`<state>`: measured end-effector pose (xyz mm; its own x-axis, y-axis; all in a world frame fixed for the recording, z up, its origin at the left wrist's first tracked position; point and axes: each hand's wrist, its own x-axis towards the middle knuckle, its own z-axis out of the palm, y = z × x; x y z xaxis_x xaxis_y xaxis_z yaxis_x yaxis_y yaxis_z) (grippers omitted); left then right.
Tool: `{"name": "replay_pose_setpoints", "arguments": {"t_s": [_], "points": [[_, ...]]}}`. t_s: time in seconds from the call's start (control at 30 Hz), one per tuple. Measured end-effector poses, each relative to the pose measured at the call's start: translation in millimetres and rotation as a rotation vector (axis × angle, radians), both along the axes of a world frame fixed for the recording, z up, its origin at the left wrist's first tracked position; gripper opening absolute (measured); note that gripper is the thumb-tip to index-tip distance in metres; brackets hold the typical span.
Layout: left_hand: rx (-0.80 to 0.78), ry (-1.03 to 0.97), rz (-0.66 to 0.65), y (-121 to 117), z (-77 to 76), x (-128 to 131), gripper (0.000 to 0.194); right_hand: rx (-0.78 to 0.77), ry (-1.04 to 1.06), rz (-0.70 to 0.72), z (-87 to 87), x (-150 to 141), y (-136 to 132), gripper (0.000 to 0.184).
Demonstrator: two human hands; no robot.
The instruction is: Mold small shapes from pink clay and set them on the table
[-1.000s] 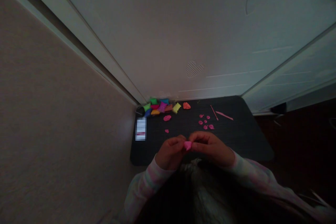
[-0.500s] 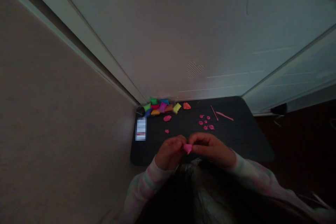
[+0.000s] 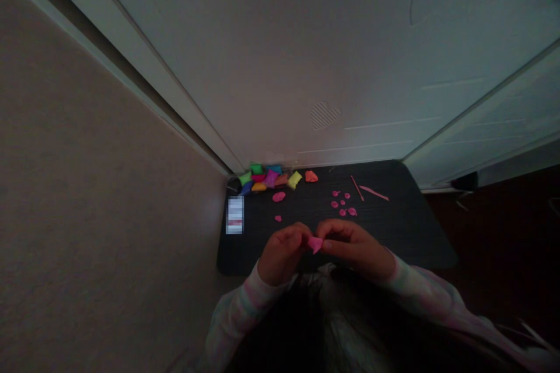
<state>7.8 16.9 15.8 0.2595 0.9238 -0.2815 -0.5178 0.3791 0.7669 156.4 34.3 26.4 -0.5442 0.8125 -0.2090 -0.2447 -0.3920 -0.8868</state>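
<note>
A small piece of pink modelling clay [image 3: 315,244] is pinched between my two hands, above the near side of the dark table [image 3: 394,239]. My left hand [image 3: 284,249] grips its left side, fingers curled. On its right side, my right hand [image 3: 355,247] holds it between thumb and fingertips. Beyond my right hand lie several small pink clay pieces [image 3: 343,203] in a cluster. A larger pink lump [image 3: 279,197] and a small pink bit [image 3: 278,218] lie beyond my left hand.
Several colourful clay packets [image 3: 271,178] are heaped at the back left, with an orange lump [image 3: 311,176] beside them. Two pink sticks, a thin tool [image 3: 357,188] and a flatter tool [image 3: 374,193], lie at the back right. A blurred-out phone-like rectangle [image 3: 235,214] rests at the left edge.
Both hands and the pink clay between them have shifted very slightly right and up. The things on the table have stayed where they were.
</note>
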Motion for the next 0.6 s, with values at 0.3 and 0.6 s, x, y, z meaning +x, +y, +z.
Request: {"name": "replay_pose_setpoints", "arguments": {"t_s": [0.3, 0.6], "points": [[0.136, 0.221, -0.101, -0.2, -0.4, -10.1, 0.011, 0.037, -0.003, 0.071, 1.9, 3.2, -0.2, 0.024], [0.132, 0.247, -0.226, 7.2, 2.1, -15.4, 0.014, -0.017, -0.041, 0.067, 1.2, 0.9, 2.1, 0.02]]}}
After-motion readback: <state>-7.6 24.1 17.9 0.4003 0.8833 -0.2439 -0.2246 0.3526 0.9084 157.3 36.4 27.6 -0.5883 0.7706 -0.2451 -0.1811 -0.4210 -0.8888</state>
